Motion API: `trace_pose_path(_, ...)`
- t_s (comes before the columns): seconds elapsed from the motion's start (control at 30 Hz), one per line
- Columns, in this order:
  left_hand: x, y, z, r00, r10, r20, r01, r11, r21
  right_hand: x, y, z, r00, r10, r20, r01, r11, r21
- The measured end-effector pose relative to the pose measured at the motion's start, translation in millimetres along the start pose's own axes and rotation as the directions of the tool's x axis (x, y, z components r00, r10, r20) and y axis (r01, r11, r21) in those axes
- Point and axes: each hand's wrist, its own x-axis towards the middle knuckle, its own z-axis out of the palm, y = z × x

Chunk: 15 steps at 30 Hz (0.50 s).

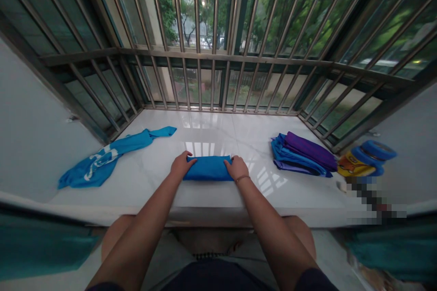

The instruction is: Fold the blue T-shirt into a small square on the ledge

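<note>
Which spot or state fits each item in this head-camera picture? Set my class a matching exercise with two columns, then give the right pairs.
Items:
1. Left hand
2. Right hand
3. Crumpled blue shirt with white print
4. Stack of folded purple and blue clothes

Places:
A. Against the right end of the rolled blue cloth
B. Piled at the right of the white stone ledge
C. Against the cloth's left end
D. Sprawled at the ledge's left

Pairs: 1-C, 2-A, 3-D, 4-B
</note>
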Motion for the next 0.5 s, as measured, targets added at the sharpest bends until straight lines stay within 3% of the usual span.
trace_pose_path(0.1,4,-10,14.4,0.999,0.008,-0.038,-0.008,1.000,0.000,-6,8,14,0.998,0.047,0.028,-0.047,0.999,-0.012)
trace_pose_path(0.23,2,-27,16.0,0.991,-0.025,-0.132,-0.004,0.978,-0.210,-13,20,15,0.995,0.010,0.104,-0.018,0.997,0.078)
trace_pose_path(0.4,-2,-40,10.5,0.992,-0.044,-0.121,0.001,0.943,-0.333,-15,31,-8,0.981,-0.115,0.156,0.055,0.937,0.344)
trace_pose_path(0.5,-4,-43,11.9,0.993,-0.024,-0.114,-0.018,0.934,-0.357,-13,37,-35,0.966,-0.170,0.195,0.035,0.833,0.553)
